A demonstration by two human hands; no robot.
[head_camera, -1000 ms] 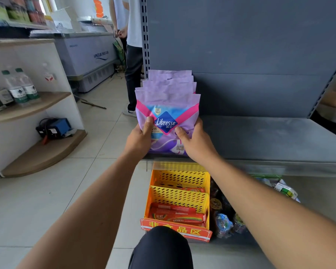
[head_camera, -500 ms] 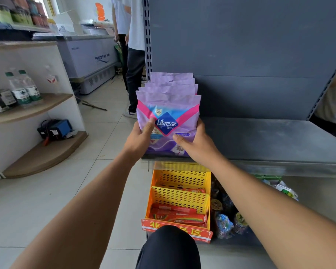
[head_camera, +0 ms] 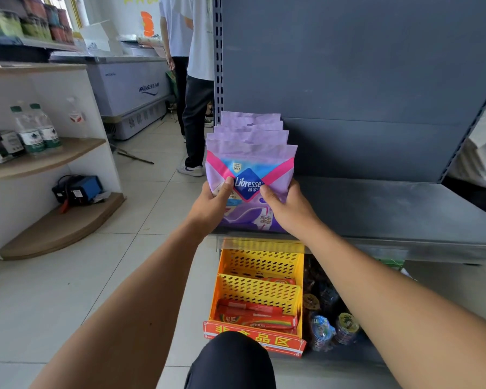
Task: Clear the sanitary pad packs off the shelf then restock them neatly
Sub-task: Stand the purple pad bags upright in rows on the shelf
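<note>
Several purple Libresse sanitary pad packs (head_camera: 250, 161) stand upright in a row at the left front of the grey metal shelf (head_camera: 390, 209). My left hand (head_camera: 215, 199) grips the left side of the front pack, thumb across its face. My right hand (head_camera: 288, 204) grips its right side, thumb on the front by the blue logo. The packs behind show only their purple top edges.
A yellow perforated basket (head_camera: 260, 287) with red snack packs sits on the lower shelf below, beside wrapped items (head_camera: 331, 327). Two people (head_camera: 192, 88) stand behind the shelf's left post. A white corner unit with water bottles (head_camera: 35, 130) is at left. My knee (head_camera: 230, 360) is at bottom.
Both hands keep their hold on the front pack, and the row stays put on the shelf. Only the camera has shifted slightly.
</note>
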